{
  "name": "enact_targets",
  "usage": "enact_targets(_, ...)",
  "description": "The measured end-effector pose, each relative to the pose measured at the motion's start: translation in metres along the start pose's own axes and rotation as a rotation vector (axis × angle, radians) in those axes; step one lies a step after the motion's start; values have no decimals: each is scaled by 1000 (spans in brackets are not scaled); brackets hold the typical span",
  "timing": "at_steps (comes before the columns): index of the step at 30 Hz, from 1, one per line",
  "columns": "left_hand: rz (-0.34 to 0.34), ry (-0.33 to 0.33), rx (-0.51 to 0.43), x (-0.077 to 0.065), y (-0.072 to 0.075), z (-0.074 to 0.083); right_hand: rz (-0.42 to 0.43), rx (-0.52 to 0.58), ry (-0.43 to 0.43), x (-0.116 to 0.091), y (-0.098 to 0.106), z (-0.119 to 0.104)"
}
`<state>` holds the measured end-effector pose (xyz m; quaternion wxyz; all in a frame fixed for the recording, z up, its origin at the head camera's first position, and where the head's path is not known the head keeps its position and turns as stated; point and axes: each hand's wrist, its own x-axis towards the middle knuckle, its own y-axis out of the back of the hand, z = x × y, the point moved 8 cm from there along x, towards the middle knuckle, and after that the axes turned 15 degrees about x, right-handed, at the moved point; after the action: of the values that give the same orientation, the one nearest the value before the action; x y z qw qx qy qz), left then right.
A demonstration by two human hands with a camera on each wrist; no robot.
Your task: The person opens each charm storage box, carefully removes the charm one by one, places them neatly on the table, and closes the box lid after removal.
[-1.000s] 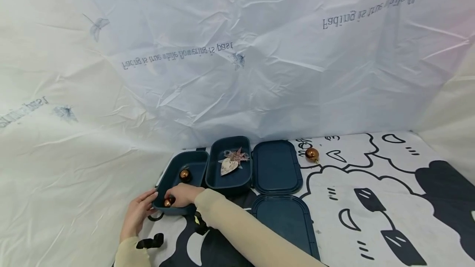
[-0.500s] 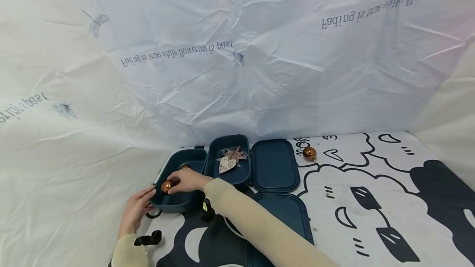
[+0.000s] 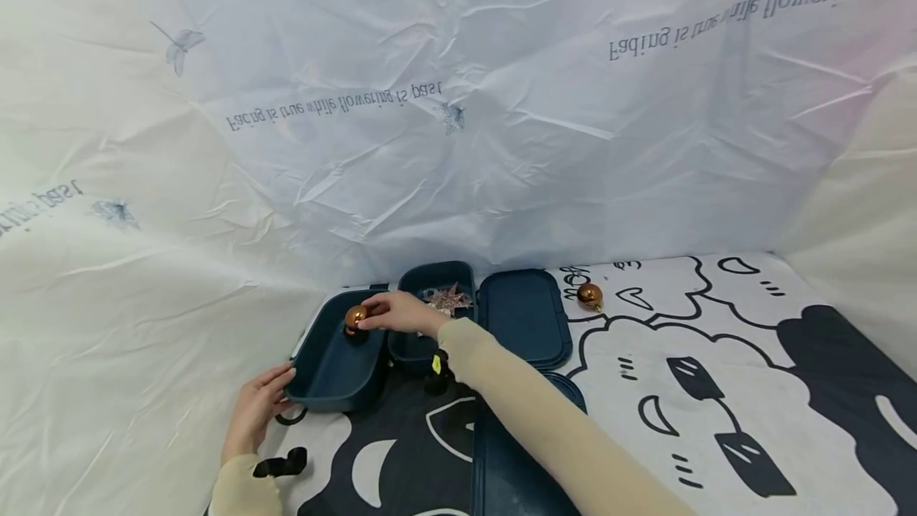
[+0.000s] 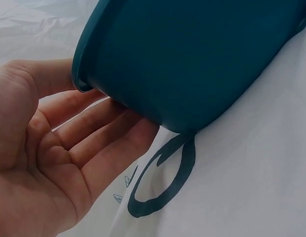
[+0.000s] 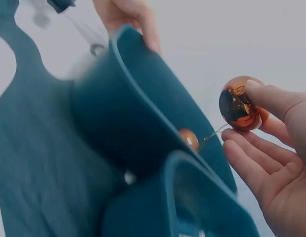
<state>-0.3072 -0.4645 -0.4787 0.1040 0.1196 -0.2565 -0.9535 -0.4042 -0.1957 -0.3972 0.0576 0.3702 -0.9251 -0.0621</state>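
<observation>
My right hand (image 3: 397, 314) pinches a shiny copper Christmas bauble (image 5: 240, 102) between thumb and fingers, above the back of the left dark blue box (image 3: 337, 377). A gold hanging thread trails from the bauble. Inside that box, just below, a second copper bauble (image 5: 189, 138) is partly hidden. My left hand (image 4: 59, 138) grips the near left corner of the same box, one digit over the rim and the other fingers along the outer wall. Beside it stands another dark blue box with a pink glittery star ornament (image 3: 447, 298), partly covered by my right hand.
Two dark blue lids (image 3: 526, 317) lie right of the boxes, the nearer one partly under my right forearm. A third copper bauble (image 3: 590, 296) rests on the black-and-white patterned cloth (image 3: 645, 373). A white printed sheet (image 3: 458, 166) rises behind and at the left.
My right hand has lifted the copper bauble from the near end of the left box and carried it toward the back, above the other bauble. My left hand stays at the box corner.
</observation>
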Motion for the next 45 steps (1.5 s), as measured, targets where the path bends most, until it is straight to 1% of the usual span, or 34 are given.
enact_targets(3,0,-1,-2,-1,1,0,26,24,-11,-10,20,4)
enact_targets(10,-3,-1,6,-2,5,1,78,28,-18,-33,71,10)
enact_targets(15,-20,-6,6,-4,6,3,139,2,-39,-53,108,15)
enact_targets(19,-9,-10,3,-3,7,3,193,-7,-64,-68,135,19)
enact_targets(27,-16,-6,-7,-3,4,1,258,-10,-87,-104,178,27)
enact_targets(31,-13,2,-11,-3,4,1,270,-20,-108,-121,198,36)
enact_targets(35,-12,-1,-5,-3,3,2,306,-1,-140,-139,219,44)
enact_targets(39,-6,-6,6,-2,3,4,327,-4,-145,-156,238,48)
enact_targets(42,-7,0,6,-2,1,3,340,-31,-153,-171,251,48)
enact_targets(45,-17,8,10,-2,-1,2,383,-46,-180,-187,264,47)
